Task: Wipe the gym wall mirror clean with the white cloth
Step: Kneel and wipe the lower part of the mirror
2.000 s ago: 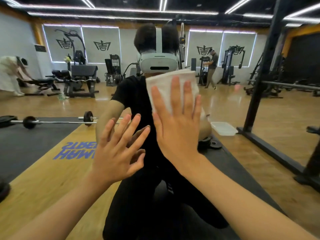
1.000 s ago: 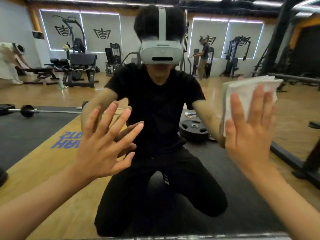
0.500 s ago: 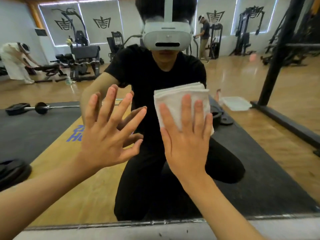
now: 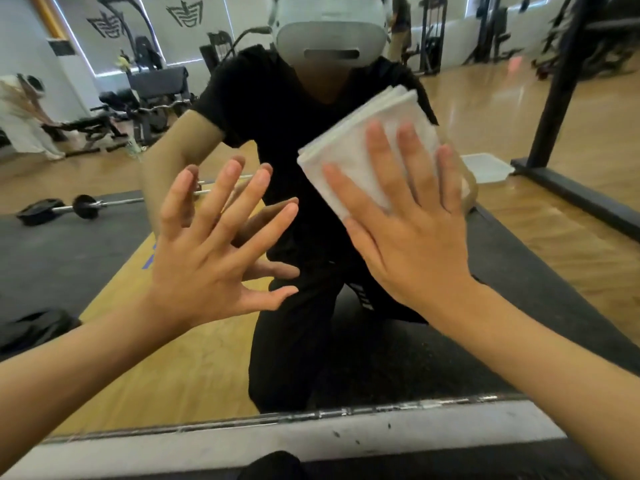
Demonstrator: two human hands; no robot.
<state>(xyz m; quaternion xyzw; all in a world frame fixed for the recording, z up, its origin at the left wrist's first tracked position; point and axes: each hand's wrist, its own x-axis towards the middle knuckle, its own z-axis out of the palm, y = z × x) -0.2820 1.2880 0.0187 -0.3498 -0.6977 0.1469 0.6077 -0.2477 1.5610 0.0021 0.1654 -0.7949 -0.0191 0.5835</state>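
The right hand [image 4: 412, 237] lies flat with its fingers [image 4: 388, 157] straight and a little spread, pressing a folded white cloth [image 4: 360, 147] against the large glass gym wall mirror [image 4: 571, 244]. The cloth sits under those fingers. Its layered corner reaches past the fingertips towards the upper right, and another corner juts out beside the index finger. The left hand [image 4: 207, 258] is raised just beside it, holding nothing, with its fingers [image 4: 230, 178] fanned wide and the thumb stretched out below. The left fingertips appear to meet their own reflection on the glass, though motion blur leaves it unclear whether the palm touches too. Between the two sets of fingers the mirror shows a kneeling person in black clothes [image 4: 294, 109] wearing a white headset [image 4: 329, 32]. Beyond the left little finger a reflected steel barbell with black plates [image 4: 79, 206] lies on dark matting. Just past the right little finger a shallow clear plastic tray [image 4: 488, 166] rests on the wooden floor. Further out from the tray stands a black upright post [image 4: 561, 84]. Below both wrists runs the mirror's scuffed lower edge strip [image 4: 311, 416].
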